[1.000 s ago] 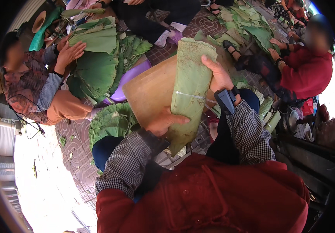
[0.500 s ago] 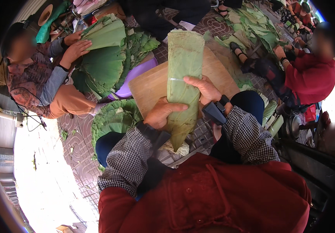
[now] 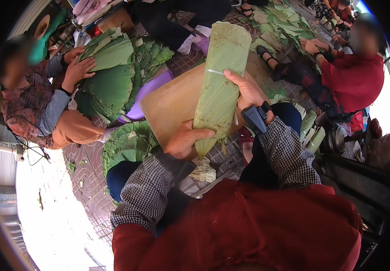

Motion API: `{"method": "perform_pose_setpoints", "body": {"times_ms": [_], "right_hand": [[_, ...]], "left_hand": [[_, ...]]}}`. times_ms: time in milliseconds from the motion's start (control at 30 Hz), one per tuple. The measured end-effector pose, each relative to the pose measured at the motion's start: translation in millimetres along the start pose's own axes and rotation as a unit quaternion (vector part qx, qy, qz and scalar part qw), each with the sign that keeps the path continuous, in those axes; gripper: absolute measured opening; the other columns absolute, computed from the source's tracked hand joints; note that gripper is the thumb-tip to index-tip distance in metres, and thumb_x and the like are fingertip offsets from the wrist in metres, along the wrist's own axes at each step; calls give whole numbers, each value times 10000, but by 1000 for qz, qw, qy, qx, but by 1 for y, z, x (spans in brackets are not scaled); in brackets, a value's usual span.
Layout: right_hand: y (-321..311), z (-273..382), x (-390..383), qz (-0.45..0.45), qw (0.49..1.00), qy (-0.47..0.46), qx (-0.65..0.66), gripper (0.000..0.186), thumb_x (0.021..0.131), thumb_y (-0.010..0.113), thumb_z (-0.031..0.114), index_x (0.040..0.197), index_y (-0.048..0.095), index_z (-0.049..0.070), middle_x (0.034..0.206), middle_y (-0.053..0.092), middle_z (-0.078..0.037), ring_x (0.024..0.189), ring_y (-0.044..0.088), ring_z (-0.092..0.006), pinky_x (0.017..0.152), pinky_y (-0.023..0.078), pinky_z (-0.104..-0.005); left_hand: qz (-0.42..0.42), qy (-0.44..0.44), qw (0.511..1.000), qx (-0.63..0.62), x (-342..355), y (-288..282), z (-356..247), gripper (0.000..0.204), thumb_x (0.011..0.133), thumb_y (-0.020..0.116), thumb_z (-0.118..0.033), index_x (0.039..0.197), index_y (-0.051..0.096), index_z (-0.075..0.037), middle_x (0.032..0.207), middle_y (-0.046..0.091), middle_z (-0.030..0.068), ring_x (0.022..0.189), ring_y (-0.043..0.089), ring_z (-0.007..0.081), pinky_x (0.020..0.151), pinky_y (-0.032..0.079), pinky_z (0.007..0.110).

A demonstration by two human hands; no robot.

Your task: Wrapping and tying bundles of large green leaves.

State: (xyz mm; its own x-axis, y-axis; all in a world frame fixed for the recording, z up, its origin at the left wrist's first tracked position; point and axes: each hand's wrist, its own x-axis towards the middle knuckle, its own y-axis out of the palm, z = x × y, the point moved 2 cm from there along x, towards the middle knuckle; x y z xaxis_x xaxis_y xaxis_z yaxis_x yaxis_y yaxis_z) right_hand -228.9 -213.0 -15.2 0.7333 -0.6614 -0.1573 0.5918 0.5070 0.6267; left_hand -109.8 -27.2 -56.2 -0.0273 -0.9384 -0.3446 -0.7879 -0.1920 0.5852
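A long folded bundle of green leaves (image 3: 220, 86), wrapped by a thin pale band, is held up before me between both hands. My left hand (image 3: 186, 139) grips its lower left edge, the thumb lying across the front. Higher on the right edge, my right hand (image 3: 245, 90) is closed round the bundle, its thumb just below the band. The fingers behind the leaves are hidden. Beneath the bundle lies a wooden board (image 3: 172, 101). The bundle's top end is wide and blunt; the lower end narrows and tilts slightly left.
A co-worker (image 3: 36, 95) at left handles large leaves (image 3: 109, 86) over a purple basin (image 3: 152, 90). Round green leaves (image 3: 129, 141) lie by my left knee. Another person (image 3: 348, 77) sits at right near a leaf pile (image 3: 285, 27). A dark metal frame (image 3: 362, 174) stands at right.
The bundle has tilted, its top leaning to the right and its lower end raised. Both hands still hold it. The surroundings have shifted slightly left in the view.
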Motion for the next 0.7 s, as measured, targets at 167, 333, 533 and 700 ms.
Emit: {"method": "perform_pose_setpoints", "body": {"times_ms": [167,333,533,700], "right_hand": [[11,-19,-1,51,996,36,62,495,920,700,221,1344,533,28,1242,640,-111,1105,632,-237,976,503,-409],[9,-30,-1,45,998,41,19,470,895,730,180,1303,581,0,1207,668,-103,1097,640,-227,957,514,-393],[14,-34,-14,103,985,42,-135,461,871,744,122,1289,600,-9,1194,681,-97,1054,652,-187,948,512,-352],[22,-66,-17,153,951,73,-258,478,863,755,152,1283,609,-23,1162,687,-92,1022,639,-162,914,504,-314]], "left_hand": [[-28,48,998,29,-4,2,1,416,836,713,33,1240,612,35,1171,690,133,1030,678,215,943,537,354],[-15,13,996,84,-2,-1,-4,503,843,703,0,1316,536,42,1234,650,130,1107,634,212,983,495,348],[6,128,991,30,10,-6,-49,729,820,779,-274,1407,444,0,1370,554,116,1241,543,262,1081,413,431],[-82,191,972,-109,24,-39,-53,583,852,752,-167,1348,495,1,1266,603,118,1156,588,269,1026,478,448]]}}
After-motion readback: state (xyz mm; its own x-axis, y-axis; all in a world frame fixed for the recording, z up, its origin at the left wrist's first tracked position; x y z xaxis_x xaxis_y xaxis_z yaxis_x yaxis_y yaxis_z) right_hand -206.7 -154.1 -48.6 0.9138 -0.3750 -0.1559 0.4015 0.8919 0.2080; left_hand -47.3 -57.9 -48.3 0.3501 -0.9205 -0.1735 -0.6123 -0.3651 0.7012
